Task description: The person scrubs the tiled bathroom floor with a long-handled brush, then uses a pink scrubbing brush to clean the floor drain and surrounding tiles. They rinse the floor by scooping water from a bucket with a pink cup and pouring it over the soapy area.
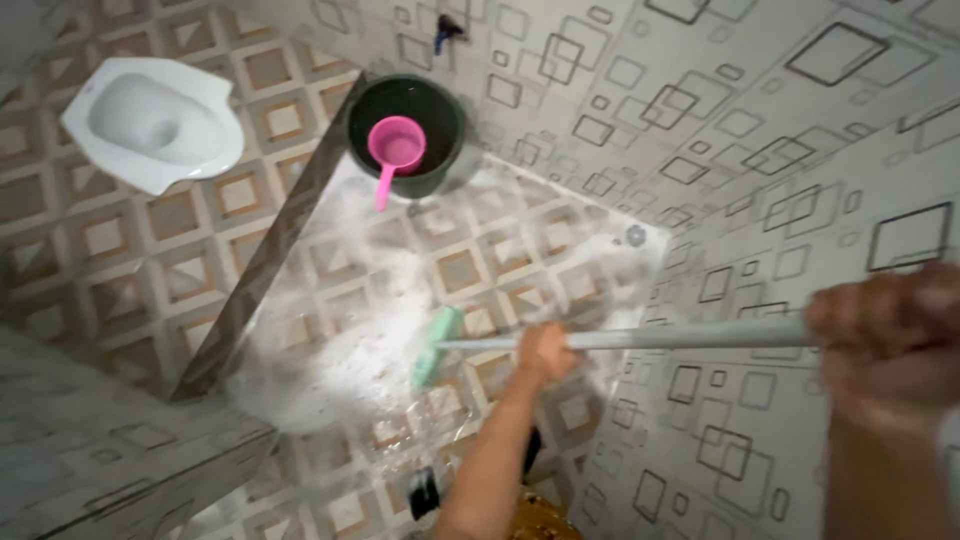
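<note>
A: Head view: what is held?
B: A long pale handle (pixel 680 337) is gripped by both hands, left hand (pixel 545 352) ahead, right hand (pixel 890 340) behind, fingers wrapped around it.
A: And the green brush head (pixel 436 347)?
B: It is pressed on the soapy floor (pixel 340 350), below the dark bucket (pixel 405 125).

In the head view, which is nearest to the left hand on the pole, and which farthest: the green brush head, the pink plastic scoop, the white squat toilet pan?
1. Green brush head, just left of the left hand.
2. Pink plastic scoop, up in the dark bucket.
3. White squat toilet pan, far upper left.
</note>
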